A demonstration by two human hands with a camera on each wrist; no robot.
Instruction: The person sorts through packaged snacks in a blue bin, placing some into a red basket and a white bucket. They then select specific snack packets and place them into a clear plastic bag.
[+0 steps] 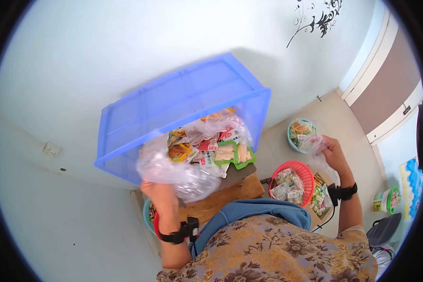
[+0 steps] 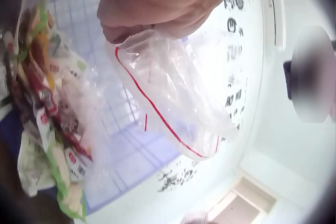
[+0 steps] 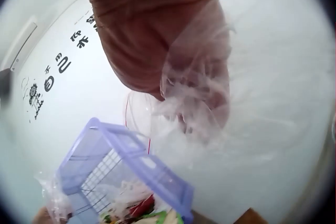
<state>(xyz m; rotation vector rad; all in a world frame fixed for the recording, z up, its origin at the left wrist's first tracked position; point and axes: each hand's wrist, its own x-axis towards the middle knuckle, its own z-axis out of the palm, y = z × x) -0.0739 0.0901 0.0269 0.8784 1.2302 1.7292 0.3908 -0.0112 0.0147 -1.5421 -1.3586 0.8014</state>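
Note:
The left hand (image 1: 160, 195) grips a clear plastic bag (image 1: 188, 181) in front of the blue plastic basket (image 1: 174, 89); in the left wrist view this bag (image 2: 163, 92) shows a red line along its edge. Out to the right, the right hand (image 1: 334, 155) pinches another thin clear bag (image 1: 315, 143), which covers part of its fingers in the right wrist view. The tilted basket holds colourful snack packets (image 1: 207, 143) and green-edged packs (image 1: 224, 152) with pale pieces inside.
A red basket (image 1: 310, 181) of small packets, a cardboard box beside it and a light blue basket (image 1: 289, 141) stand right. A wooden surface (image 1: 235, 192) lies below the blue basket. A tub (image 1: 383, 201) stands far right; another container is partly hidden left.

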